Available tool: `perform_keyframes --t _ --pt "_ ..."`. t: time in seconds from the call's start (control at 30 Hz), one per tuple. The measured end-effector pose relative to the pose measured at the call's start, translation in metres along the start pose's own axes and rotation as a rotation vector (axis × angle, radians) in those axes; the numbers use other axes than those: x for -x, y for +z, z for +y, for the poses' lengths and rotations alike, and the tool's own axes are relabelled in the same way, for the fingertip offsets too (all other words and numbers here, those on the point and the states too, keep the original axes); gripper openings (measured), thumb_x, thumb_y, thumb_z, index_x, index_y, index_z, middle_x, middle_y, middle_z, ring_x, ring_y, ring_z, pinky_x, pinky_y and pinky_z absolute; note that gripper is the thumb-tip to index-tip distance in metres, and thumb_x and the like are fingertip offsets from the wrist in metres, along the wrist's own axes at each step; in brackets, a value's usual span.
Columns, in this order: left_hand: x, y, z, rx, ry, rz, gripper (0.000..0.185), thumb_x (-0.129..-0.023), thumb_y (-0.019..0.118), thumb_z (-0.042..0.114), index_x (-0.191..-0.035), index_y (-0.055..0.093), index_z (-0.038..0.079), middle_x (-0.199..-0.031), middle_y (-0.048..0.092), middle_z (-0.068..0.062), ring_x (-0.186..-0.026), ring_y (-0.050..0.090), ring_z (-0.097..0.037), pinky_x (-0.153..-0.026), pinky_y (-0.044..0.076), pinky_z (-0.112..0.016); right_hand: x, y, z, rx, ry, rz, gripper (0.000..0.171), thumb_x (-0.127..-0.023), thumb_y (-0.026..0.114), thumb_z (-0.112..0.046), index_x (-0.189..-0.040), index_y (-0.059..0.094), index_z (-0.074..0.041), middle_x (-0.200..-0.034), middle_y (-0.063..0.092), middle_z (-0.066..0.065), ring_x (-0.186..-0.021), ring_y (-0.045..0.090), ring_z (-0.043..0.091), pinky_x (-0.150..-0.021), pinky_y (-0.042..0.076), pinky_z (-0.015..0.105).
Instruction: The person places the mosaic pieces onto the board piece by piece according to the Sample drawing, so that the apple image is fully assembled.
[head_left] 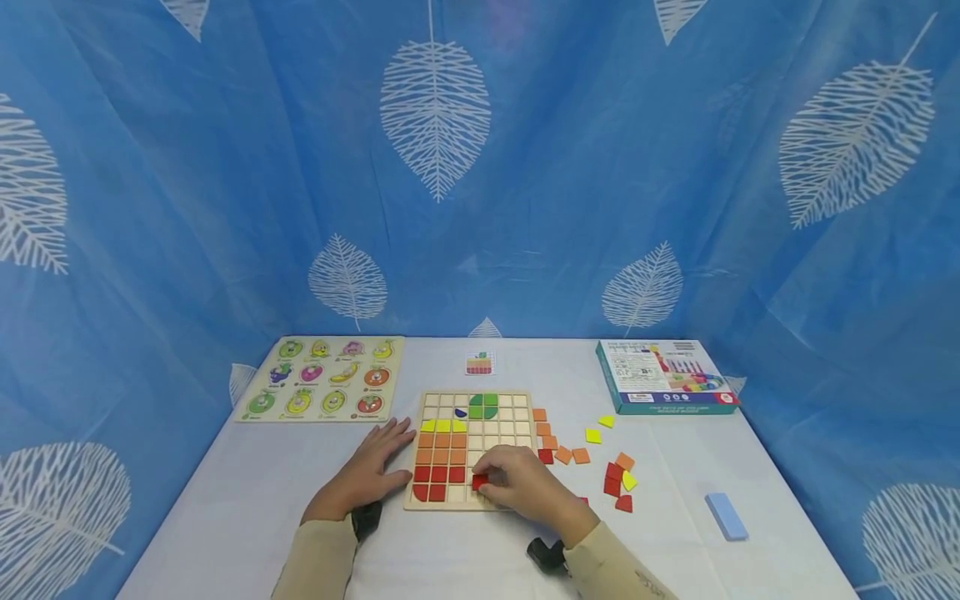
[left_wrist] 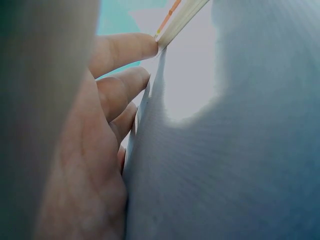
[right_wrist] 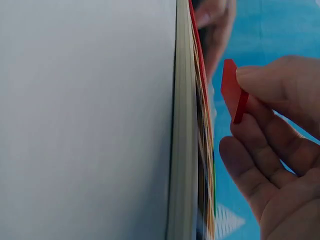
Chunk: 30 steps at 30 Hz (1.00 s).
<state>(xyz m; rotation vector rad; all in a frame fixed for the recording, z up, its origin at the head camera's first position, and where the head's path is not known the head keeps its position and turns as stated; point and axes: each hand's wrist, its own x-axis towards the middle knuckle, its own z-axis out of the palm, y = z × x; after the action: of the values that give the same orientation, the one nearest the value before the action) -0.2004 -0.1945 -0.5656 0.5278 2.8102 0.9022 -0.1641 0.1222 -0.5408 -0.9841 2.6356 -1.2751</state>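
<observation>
One pale wooden grid board (head_left: 506,427) at the middle of the white-covered table (head_left: 450,558). Tiles set in it: four green tiles (head_left: 491,400), two with a rounded corner; one small dark-blue piece (head_left: 460,412); three yellow tiles (head_left: 443,426) in a row; six orange square tiles (head_left: 440,457) in two rows of three; five red tiles (head_left: 437,492), three above two. Loose to the board's right: six orange tiles (head_left: 581,456), three yellow pieces (head_left: 593,436), at least five red pieces (head_left: 624,503), one of these mostly hidden by the forearm. One flat red tile (right_wrist: 230,90) in the right hand (head_left: 521,479), pinched between thumb and fingers, tilted, over the board's lower part and apart from its surface; outer fingers curved, palm turned inward. Left hand (head_left: 369,468) lies palm down beside the board's left edge, fingers extended and slightly apart, holding nothing; in the left wrist view one fingertip meets the board's edge. Both forearms, in beige sleeves (head_left: 318,554), reach in from the near side. Around: one fruit-picture board (head_left: 318,379) with twelve fruits, one small picture card (head_left: 480,363), one boxed set (head_left: 666,377), one light-blue block (head_left: 726,517).
</observation>
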Motion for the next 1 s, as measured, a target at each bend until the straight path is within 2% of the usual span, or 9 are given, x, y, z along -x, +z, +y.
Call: perform_keyframes --t 0.17,0.33,0.53,0.73,0.87,1.0 --pt "0.001 0.0 0.001 -0.008 -0.009 0.002 0.073 -0.089 0.075 0.031 -0.156 0.054 0.012 -0.168 0.036 -0.007 -0.158 0.017 -0.032 -0.126 0.012 -0.058 -0.017 0.02 -0.011 0.038 -0.044 -0.043 0.02 -0.093 0.082 -0.006 -0.111 0.078 -0.011 -0.108 0.072 -0.011 -0.097 0.064 0.002 -0.089 0.056 0.022" --pt "0.001 -0.001 0.001 -0.017 -0.023 -0.005 0.073 -0.089 0.075 0.033 -0.156 0.053 0.014 -0.168 0.035 -0.005 -0.159 0.015 -0.03 -0.125 0.012 -0.058 -0.028 0.03 -0.02 0.078 -0.01 -0.064 0.02 -0.09 0.083 -0.004 -0.108 0.079 -0.012 -0.1 0.071 -0.013 -0.09 0.061 -0.001 -0.085 0.055 0.019" --pt "0.0 0.0 0.001 0.007 -0.023 -0.004 0.073 -0.089 0.076 0.031 -0.156 0.053 0.013 -0.168 0.036 -0.005 -0.159 0.016 -0.031 -0.125 0.013 -0.06 -0.03 0.033 -0.027 0.168 0.015 -0.077 0.021 -0.086 0.085 -0.003 -0.104 0.08 -0.014 -0.096 0.069 -0.016 -0.088 0.058 -0.001 -0.084 0.053 0.021" --pt "0.0 0.001 -0.002 0.009 -0.019 -0.005 0.073 -0.089 0.076 0.031 -0.156 0.053 0.014 -0.168 0.035 -0.004 -0.159 0.015 -0.03 -0.125 0.013 -0.059 -0.029 0.034 -0.028 0.15 0.048 -0.063 0.022 -0.085 0.084 -0.001 -0.102 0.08 -0.015 -0.094 0.068 -0.017 -0.085 0.057 0.0 -0.081 0.053 0.021" --pt "0.0 0.0 -0.002 0.007 -0.005 -0.001 0.072 -0.088 0.075 0.03 -0.155 0.055 0.012 -0.168 0.037 -0.005 -0.158 0.017 -0.03 -0.126 0.012 -0.057 -0.028 0.035 -0.027 0.133 0.067 -0.048 0.021 -0.085 0.087 -0.005 -0.102 0.08 -0.015 -0.093 0.067 -0.017 -0.083 0.056 0.0 -0.079 0.053 0.021" --pt "0.0 -0.001 -0.001 0.009 0.005 0.004 0.072 -0.088 0.074 0.029 -0.154 0.055 0.011 -0.167 0.038 -0.005 -0.158 0.019 -0.03 -0.126 0.012 -0.055 -0.028 0.036 -0.026 0.139 0.051 -0.032 0.018 -0.086 0.088 -0.009 -0.101 0.08 -0.016 -0.091 0.065 -0.018 -0.08 0.055 0.0 -0.074 0.052 0.019"
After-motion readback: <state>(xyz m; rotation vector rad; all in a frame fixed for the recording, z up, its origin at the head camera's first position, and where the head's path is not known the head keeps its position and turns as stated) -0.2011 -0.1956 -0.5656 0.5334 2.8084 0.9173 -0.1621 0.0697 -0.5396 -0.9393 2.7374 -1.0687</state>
